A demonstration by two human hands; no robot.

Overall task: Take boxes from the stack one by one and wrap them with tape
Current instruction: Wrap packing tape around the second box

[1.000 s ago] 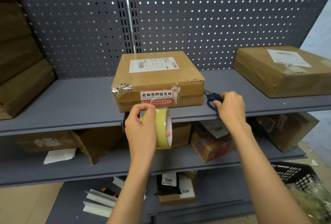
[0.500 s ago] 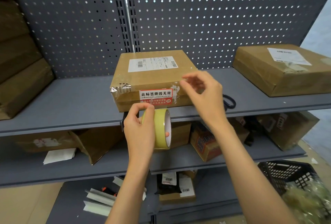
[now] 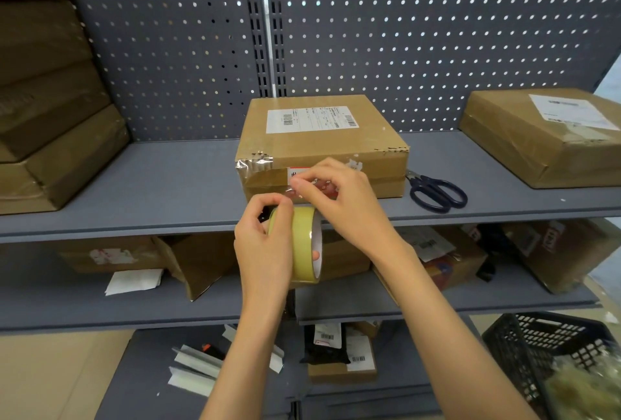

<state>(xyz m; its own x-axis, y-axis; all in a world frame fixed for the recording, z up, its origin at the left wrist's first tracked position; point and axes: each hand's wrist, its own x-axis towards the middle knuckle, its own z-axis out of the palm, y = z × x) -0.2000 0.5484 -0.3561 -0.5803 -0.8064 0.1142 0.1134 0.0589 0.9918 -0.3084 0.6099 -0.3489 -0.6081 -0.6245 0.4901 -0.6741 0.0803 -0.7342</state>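
A flat cardboard box (image 3: pixel 322 137) with a white shipping label lies on the top grey shelf (image 3: pixel 168 191), centre. In front of the shelf edge my left hand (image 3: pixel 265 245) grips a yellowish tape roll (image 3: pixel 304 245), thumb on its top. My right hand (image 3: pixel 339 198) pinches the clear loose tape end just above the roll, in front of the box's red and white sticker. A stack of brown boxes (image 3: pixel 50 117) stands at the far left of the shelf.
Dark blue scissors (image 3: pixel 437 193) lie on the shelf right of the box. Another wrapped box (image 3: pixel 544 137) sits at far right. Lower shelves hold boxes, papers and parcels. A black plastic crate (image 3: pixel 551 352) stands on the floor at lower right.
My right hand left the scissors on the shelf, swung left across the box front and took hold of the tape end above the roll. The left hand kept holding the roll.
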